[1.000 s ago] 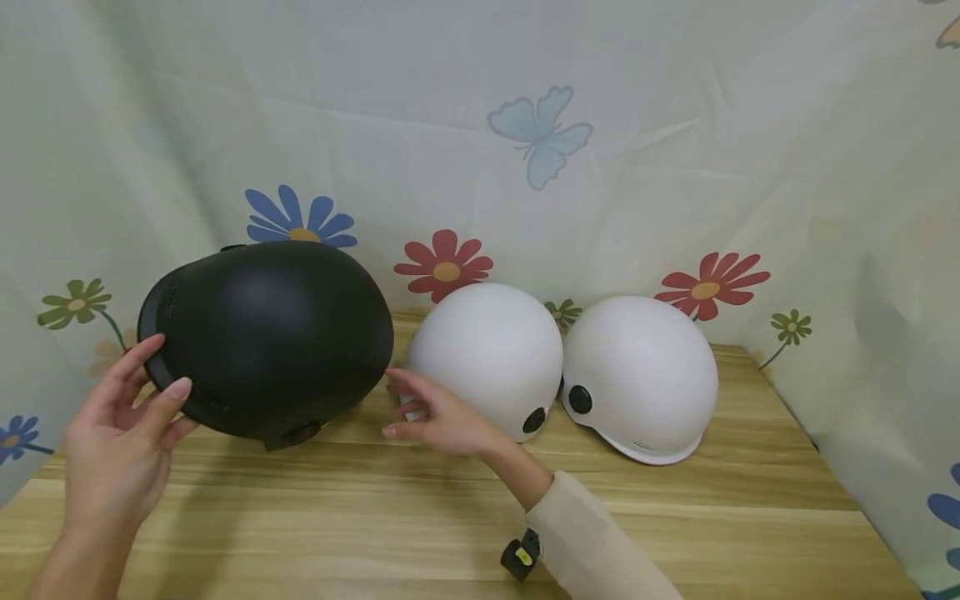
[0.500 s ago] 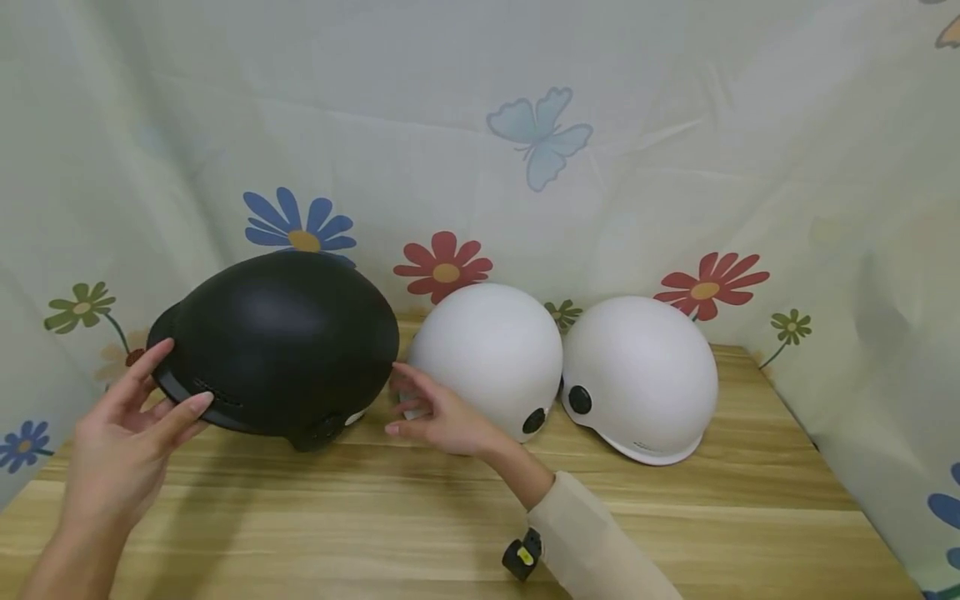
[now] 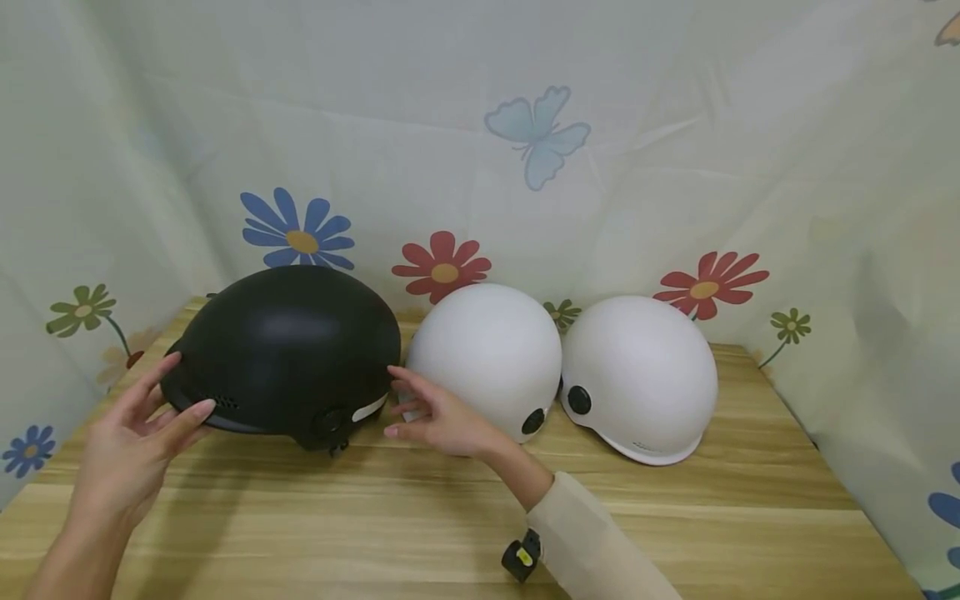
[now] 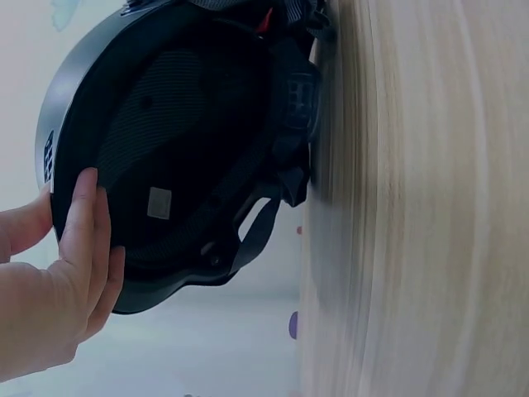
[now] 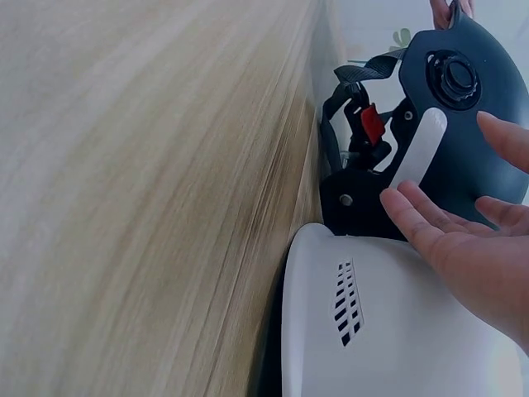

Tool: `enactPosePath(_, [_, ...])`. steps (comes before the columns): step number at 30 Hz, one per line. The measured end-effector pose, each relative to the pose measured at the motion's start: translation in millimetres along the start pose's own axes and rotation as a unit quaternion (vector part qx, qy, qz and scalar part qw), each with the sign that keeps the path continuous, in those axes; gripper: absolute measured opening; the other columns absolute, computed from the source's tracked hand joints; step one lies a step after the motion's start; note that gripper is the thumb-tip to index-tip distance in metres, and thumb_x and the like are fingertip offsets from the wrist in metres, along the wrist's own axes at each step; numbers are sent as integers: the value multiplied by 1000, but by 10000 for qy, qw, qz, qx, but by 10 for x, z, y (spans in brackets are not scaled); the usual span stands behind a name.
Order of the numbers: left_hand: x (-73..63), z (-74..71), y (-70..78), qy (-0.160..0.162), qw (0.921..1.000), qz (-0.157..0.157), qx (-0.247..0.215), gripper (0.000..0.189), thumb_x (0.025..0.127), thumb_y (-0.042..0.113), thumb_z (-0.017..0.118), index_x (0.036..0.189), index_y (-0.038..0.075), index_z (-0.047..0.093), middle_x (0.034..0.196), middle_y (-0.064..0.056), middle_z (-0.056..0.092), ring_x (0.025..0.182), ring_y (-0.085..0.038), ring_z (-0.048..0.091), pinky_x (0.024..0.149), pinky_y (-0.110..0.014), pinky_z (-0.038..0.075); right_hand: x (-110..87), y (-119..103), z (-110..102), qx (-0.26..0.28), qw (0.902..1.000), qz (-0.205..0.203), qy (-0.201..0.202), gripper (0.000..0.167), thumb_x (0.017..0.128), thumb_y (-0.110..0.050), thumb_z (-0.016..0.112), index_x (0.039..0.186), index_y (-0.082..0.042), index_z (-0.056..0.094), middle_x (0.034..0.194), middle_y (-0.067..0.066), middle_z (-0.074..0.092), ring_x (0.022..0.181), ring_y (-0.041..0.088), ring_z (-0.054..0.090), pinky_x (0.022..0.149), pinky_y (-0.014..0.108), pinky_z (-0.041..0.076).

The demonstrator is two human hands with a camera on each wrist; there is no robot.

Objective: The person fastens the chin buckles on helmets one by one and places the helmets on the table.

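Observation:
A black helmet (image 3: 292,342) is at the left, its brim end raised off the table. My left hand (image 3: 123,450) pinches that brim, thumb outside and fingers under the shell; the left wrist view shows the dark lining (image 4: 165,124) and hanging straps. At the helmet's other end my right hand (image 3: 442,417) has loosely extended fingers, a fingertip at or touching the shell. In the right wrist view a red buckle part (image 5: 372,124) hangs below the black shell, beside a white strip (image 5: 423,149). Right behind that hand sits a white helmet (image 3: 487,350).
A second white helmet (image 3: 641,367) stands at the right, against the first. All are on a wood-grain table (image 3: 420,533) with a flowered cloth (image 3: 637,167) behind it. A small black device (image 3: 521,557) shows at the right sleeve.
The black helmet has come down towards the table and tipped more upright, bringing its side dial, white strip and straps into sight. My left hand has shifted slightly right; the right hand barely moves.

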State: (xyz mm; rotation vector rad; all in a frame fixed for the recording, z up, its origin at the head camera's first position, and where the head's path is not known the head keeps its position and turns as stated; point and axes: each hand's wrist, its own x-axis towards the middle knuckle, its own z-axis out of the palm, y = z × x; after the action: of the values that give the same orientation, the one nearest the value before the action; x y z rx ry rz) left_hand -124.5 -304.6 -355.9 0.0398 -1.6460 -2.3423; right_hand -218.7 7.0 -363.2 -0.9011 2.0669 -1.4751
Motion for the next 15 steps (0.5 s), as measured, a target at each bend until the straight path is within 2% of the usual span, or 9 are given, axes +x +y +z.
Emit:
enactPosePath(3, [19,-23,-21,111,9998,-71,178,72,80,-15,59,140,18,38,109,2,50,89,-6,62,64,-25,53,3,3,-3,35,10000,-5,-13,73,83,-8,67,144,-15,27,142,8,34,117,29,48,94,37,41])
enactPosePath(5, [21,-33,-20,150,9981,-199,557,74,79,-12,63,141,20,37,105,3,53,88,-3,62,63,-24,53,4,3,-6,27,10000,-14,-16,73,83,-8,67,144,-14,27,143,8,33,117,29,48,94,37,42])
enactPosePath(7, [21,-42,-8,180,9932,-352,1094,77,78,-7,67,142,22,35,99,7,56,85,0,61,62,-22,53,4,2,-9,-2,10000,-23,-21,73,83,-8,67,144,-14,27,143,8,32,117,29,48,93,35,42])
enactPosePath(8, [20,-49,5,139,9874,-444,1509,79,78,-2,69,143,24,32,97,10,56,84,3,60,62,-20,52,5,2,-11,-23,10000,-22,-29,73,83,-9,67,144,-14,27,144,8,32,117,29,48,92,33,43])
enactPosePath(11, [15,-66,22,146,9585,-636,2775,83,78,12,73,145,27,26,90,19,55,80,9,56,60,-15,50,12,12,-10,-44,10000,-21,-25,72,84,-9,66,144,-14,27,145,7,30,117,28,48,89,26,44])
enactPosePath(14, [22,-91,15,154,9282,-764,3638,84,79,23,73,145,29,23,93,22,50,79,14,52,62,-14,49,27,30,-5,7,10000,-1,-25,72,84,-9,66,144,-14,27,146,5,28,119,28,47,87,22,44])
enactPosePath(15, [26,-103,8,142,9228,-809,3765,84,79,26,72,145,29,22,94,22,49,80,15,51,62,-15,49,31,33,-2,31,10000,-3,-17,72,84,-9,66,144,-14,27,146,4,27,119,28,46,87,22,44])
